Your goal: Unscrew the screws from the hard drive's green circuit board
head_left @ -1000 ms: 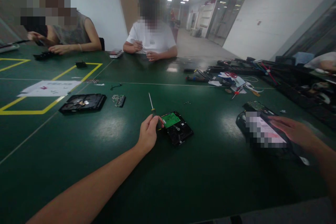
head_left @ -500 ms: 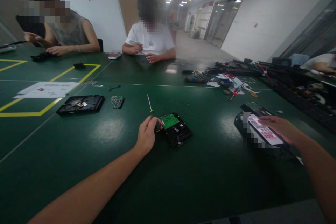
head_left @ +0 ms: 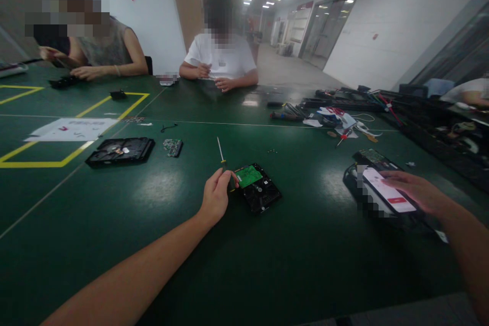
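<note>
My left hand (head_left: 217, 194) is closed round the handle of a screwdriver (head_left: 221, 150), whose bare shaft points up and away. Just right of those fingers lies a hard drive (head_left: 263, 191), black with a green circuit board. On the right, a phone (head_left: 389, 191) with a lit white and pink screen rests tilted on dark equipment (head_left: 353, 181). My right hand (head_left: 416, 188) reaches over the phone with fingers stretched out, fingertips at its screen. Part of its thumb side is hidden. Tiny screws (head_left: 272, 151) are scattered beyond the hard drive.
A black casing (head_left: 121, 151) and a small circuit-board part (head_left: 173, 147) lie at left, near a paper sheet (head_left: 71, 130). Cables (head_left: 292, 111), a red-handled screwdriver (head_left: 345, 136) and scraps fill the far right. Two people (head_left: 221, 61) work across the green table (head_left: 244, 265).
The phone's screen has switched from pink characters to a mostly white page with a red bar. My right fingers have shifted slightly over it. My left hand keeps its grip on the screwdriver.
</note>
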{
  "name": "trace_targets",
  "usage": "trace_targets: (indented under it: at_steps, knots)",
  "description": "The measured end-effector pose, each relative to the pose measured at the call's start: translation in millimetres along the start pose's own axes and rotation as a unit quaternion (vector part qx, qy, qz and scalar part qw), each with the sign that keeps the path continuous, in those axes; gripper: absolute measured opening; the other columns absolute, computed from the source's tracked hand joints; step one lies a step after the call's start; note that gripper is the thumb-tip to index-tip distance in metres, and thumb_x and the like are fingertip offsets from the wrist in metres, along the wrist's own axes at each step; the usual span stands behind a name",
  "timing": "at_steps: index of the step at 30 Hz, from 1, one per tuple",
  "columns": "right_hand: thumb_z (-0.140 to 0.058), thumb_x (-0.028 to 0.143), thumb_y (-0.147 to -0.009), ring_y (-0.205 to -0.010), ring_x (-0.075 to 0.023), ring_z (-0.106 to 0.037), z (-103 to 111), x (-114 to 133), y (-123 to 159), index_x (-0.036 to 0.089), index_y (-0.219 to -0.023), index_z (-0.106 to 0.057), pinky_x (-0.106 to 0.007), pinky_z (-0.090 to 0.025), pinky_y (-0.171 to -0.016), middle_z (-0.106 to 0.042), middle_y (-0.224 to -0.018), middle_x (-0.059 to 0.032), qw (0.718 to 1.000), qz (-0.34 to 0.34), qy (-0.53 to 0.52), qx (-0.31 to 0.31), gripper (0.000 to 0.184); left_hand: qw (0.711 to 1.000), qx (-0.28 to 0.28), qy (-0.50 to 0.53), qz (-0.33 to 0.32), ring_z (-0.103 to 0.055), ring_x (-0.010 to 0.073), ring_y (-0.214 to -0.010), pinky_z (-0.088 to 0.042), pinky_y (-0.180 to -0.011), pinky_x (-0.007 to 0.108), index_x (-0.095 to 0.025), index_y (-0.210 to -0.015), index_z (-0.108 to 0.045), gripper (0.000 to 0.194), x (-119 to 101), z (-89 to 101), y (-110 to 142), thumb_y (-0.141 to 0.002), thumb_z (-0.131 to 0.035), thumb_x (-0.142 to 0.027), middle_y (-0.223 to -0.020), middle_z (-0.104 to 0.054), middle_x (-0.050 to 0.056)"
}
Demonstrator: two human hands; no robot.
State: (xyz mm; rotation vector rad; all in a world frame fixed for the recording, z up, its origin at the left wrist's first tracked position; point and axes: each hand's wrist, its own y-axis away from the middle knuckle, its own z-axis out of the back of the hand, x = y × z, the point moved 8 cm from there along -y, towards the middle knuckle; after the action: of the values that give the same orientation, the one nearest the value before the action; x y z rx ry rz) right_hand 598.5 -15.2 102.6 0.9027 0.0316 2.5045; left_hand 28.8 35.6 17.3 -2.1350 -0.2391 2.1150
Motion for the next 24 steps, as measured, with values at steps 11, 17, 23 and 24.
trace_targets:
  at_steps: [11, 17, 23, 24]
  knots:
    - [-0.076, 0.034, -0.073, -0.053, -0.0284, -0.067, -1, -17, 3, 0.025, -0.102, -0.079, -0.04, -0.052, -0.048, -0.077, -0.078, -0.0117, 0.988, -0.074, -0.138, 0.01, 0.03, 1.0, 0.005, 0.021, -0.005, -0.064, 0.0207, -0.076, -0.052, -0.074, 0.032, -0.021, -0.083, -0.068, 0.035, -2, -0.5, 0, -0.101, -0.046, -0.042, -0.081, -0.068, 0.003]
    - [-0.08, 0.036, -0.074, -0.063, -0.0298, -0.07, -1, -29, -1, 0.029, -0.108, -0.078, -0.04, -0.053, -0.053, -0.078, -0.09, -0.0103, 0.982, -0.101, -0.16, 0.011, 0.035, 1.0, 0.006, 0.015, -0.007, -0.064, 0.0212, -0.076, -0.051, -0.074, 0.033, -0.021, -0.082, -0.068, 0.036, -3, -0.2, 0, -0.101, -0.046, -0.042, -0.079, -0.068, 0.004]
    - [-0.076, 0.033, -0.077, -0.077, -0.034, -0.075, 3, -44, -3, 0.031, -0.108, -0.079, -0.042, -0.058, -0.061, -0.078, -0.108, -0.0127, 0.973, -0.09, -0.213, 0.011, 0.031, 1.0, 0.012, 0.013, -0.004, -0.063, 0.0206, -0.076, -0.05, -0.074, 0.032, -0.02, -0.082, -0.067, 0.037, -2, -0.6, 0, -0.102, -0.045, -0.042, -0.078, -0.068, 0.003]
    - [-0.077, 0.031, -0.076, -0.081, -0.0346, -0.075, 2, -48, -1, 0.032, -0.109, -0.079, -0.042, -0.059, -0.064, -0.077, -0.113, -0.0125, 0.969, -0.091, -0.227, 0.026, 0.033, 1.0, 0.012, 0.011, -0.004, -0.063, 0.0205, -0.076, -0.05, -0.074, 0.032, -0.02, -0.082, -0.067, 0.037, -2, -0.7, 0, -0.102, -0.045, -0.042, -0.079, -0.068, 0.003]
